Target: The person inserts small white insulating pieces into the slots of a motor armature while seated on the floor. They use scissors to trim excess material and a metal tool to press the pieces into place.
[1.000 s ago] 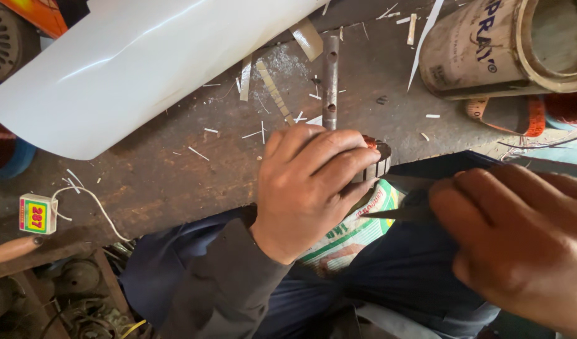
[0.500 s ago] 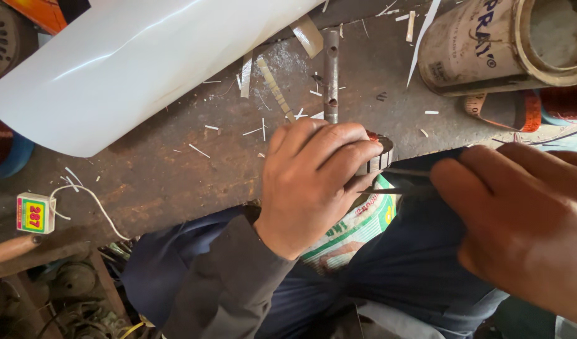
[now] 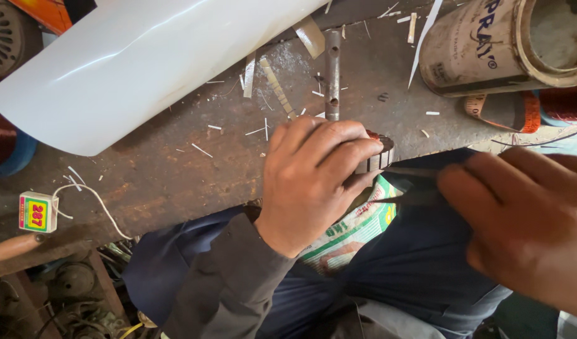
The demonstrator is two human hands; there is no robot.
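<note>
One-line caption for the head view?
Left hand grips a slotted metal part on a shaft; right hand holds thin tool.

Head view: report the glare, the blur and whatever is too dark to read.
Head view: the white curved sheet carries a soft bright streak of glare; the right hand, nearest the lens, is blurred; the left hand and the metal shaft are sharp; the thin dark tool smears; the space under the workbench is in deep shadow.
</note>
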